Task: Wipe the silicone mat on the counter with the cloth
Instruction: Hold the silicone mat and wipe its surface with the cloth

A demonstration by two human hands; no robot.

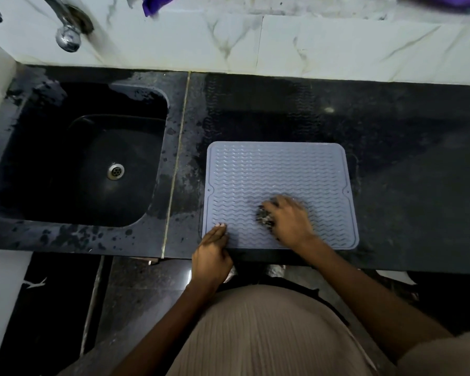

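**A:** Where the black counter [391, 185] fills the middle of the frame, what lies on it?

**B:** The grey silicone mat [280, 169], flat, just right of centre, its near edge close to the counter's front edge. It is ribbed with wavy lines and has rounded corners.

**A:** And the cloth?

**B:** The cloth [265, 219] is a dark, bunched wad in the lower middle of the mat, under the right hand [289, 221]. The fingers are curled over the top of it and point toward the left of the frame; part of the wad shows below and left of the fingertips, against the mat. That hand is grasping the cloth, though it is somewhat blurred.

**A:** The other hand?

**B:** The left hand [212, 253] is at the mat's lower left corner. Its fingers [220, 229] are straight and lie flat, tips resting on the mat's edge, while the palm hangs over the counter's front edge. It grasps nothing.

**A:** How far apart are the hands?

**B:** Near each other, with bare ribbed mat between them.

**A:** Anything else around?

**B:** A dark sink [27, 169] with a metal drain [115, 171] on the left of the frame, a chrome tap [67, 28] at the upper left, and a white marbled wall [310, 44] across the top. Damp patches darken the counter between sink and mat.
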